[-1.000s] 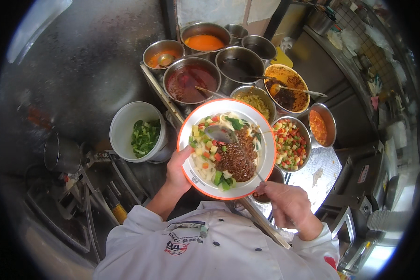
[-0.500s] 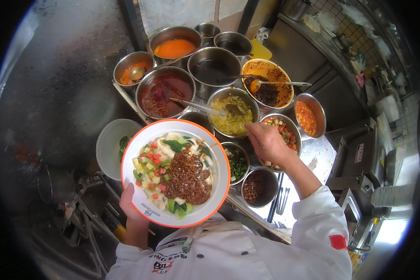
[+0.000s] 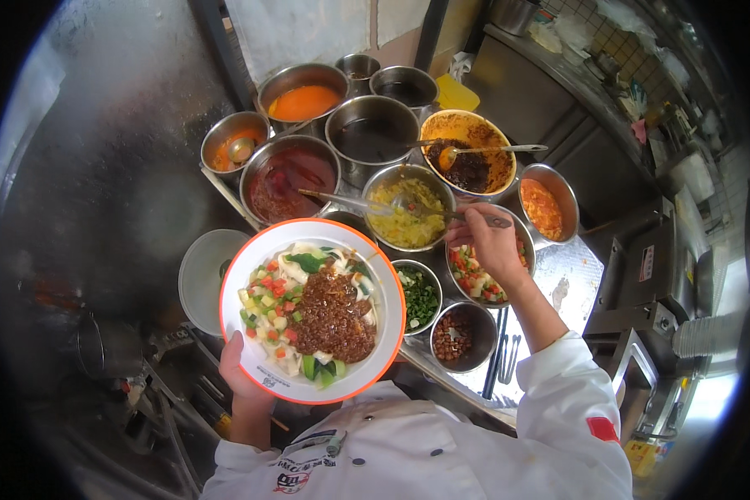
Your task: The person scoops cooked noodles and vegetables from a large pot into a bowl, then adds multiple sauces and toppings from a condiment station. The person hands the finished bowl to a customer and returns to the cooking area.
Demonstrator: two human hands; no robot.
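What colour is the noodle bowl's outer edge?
The outer edge is orange; the head view shows it best.

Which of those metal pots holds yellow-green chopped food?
The central steel pot, beyond the plate, where the right hand's spoon is. Around it are dark liquid, red sauce, chopped greens and mixed dice.

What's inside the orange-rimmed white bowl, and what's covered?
The bowl shows brown minced topping, diced vegetables, green leaves and pale noodles. The topping covers whatever lies directly beneath it; the bowl's inner bottom is hidden by food.
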